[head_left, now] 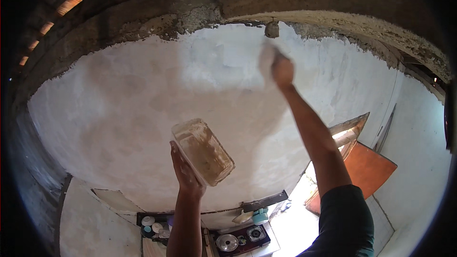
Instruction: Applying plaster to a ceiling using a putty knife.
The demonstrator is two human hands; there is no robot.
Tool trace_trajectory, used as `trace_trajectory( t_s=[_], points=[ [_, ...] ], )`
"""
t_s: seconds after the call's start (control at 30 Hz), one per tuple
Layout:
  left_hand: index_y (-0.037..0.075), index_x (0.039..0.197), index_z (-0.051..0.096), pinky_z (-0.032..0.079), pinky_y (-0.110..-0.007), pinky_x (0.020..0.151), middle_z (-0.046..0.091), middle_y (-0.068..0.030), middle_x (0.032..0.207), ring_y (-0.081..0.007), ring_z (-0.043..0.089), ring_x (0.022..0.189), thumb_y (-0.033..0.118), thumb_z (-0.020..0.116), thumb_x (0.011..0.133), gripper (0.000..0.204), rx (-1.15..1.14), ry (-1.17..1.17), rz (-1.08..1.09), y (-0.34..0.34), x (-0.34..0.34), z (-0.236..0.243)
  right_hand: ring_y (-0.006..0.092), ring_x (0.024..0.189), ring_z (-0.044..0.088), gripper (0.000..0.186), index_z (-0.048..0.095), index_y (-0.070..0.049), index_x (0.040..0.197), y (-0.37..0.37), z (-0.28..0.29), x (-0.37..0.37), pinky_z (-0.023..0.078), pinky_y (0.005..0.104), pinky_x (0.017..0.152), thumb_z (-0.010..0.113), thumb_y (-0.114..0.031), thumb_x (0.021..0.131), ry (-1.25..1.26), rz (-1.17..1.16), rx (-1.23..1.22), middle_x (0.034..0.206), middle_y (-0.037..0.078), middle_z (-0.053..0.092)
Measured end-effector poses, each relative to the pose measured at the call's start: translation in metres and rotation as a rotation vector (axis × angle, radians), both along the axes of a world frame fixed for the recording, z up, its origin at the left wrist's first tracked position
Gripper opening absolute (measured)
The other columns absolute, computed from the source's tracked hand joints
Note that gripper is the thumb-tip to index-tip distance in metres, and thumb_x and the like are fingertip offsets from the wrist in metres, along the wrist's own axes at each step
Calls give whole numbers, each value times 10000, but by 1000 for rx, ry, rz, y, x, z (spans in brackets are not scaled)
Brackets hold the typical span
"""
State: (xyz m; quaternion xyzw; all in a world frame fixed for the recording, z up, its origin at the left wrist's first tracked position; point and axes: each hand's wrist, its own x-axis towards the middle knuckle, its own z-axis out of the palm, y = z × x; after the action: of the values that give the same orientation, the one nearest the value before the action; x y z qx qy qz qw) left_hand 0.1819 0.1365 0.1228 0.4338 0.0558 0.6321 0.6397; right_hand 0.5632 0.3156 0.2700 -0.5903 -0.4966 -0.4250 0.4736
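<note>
Lower left: dishes (148, 221) on a dark shelf (139, 219). Left hand (191, 179): raised, fingers clamped on the left side of a clear plastic tub (202, 152). Holds it tilted, pale smears inside, before a patchy white wall (143, 104). Below, farther right: two-burner stove (243, 241), silver lid (227, 242) on it, blue pot (260, 216) nearby. High up: small brown lump (272, 29), hanging. Just below that, right hand (284, 72): reaches upward, fingers closed around a tool (275, 59), too blurred to identify. Far right: bright opening (296, 223), then orange panel (369, 167).
</note>
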Motion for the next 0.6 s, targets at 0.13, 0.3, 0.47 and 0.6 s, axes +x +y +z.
trace_trajectory(
  t_s=[0.13, 0.3, 0.47, 0.6],
  points=[
    [144, 1421, 259, 489, -405, 940, 433, -85, 1321, -236, 497, 1173, 652, 428, 910, 741, -36, 22, 21, 5, -12, -4, 417, 967, 637, 319, 666, -146, 1137, -35, 57, 44, 500, 505, 853, 479, -311, 938, 712, 23, 107, 1008, 224, 675],
    [142, 1439, 241, 465, -411, 974, 427, -88, 1334, -244, 479, 1195, 639, 451, 908, 758, -58, 40, 120, -16, -39, -4, 369, 884, 674, 285, 650, -220, 1141, -11, 64, -36, 542, 469, 761, 520, -214, 887, 575, -16, 76, 930, 182, 694],
    [138, 1420, 289, 474, -410, 955, 457, -85, 1310, -250, 519, 1147, 648, 397, 923, 721, -123, 41, 246, -12, -44, -6, 323, 794, 670, 411, 609, -151, 1214, 8, 43, -124, 545, 431, 720, 529, -64, 821, 152, 158, 52, 873, 109, 695],
    [144, 1339, 407, 493, -398, 906, 513, -87, 1235, -241, 546, 1105, 652, 323, 939, 652, -54, 13, 149, -19, -37, 5, 360, 796, 656, 402, 622, -141, 1178, -14, 16, -166, 533, 471, 724, 546, -40, 796, -137, 319, 128, 914, 205, 666]
  ],
)
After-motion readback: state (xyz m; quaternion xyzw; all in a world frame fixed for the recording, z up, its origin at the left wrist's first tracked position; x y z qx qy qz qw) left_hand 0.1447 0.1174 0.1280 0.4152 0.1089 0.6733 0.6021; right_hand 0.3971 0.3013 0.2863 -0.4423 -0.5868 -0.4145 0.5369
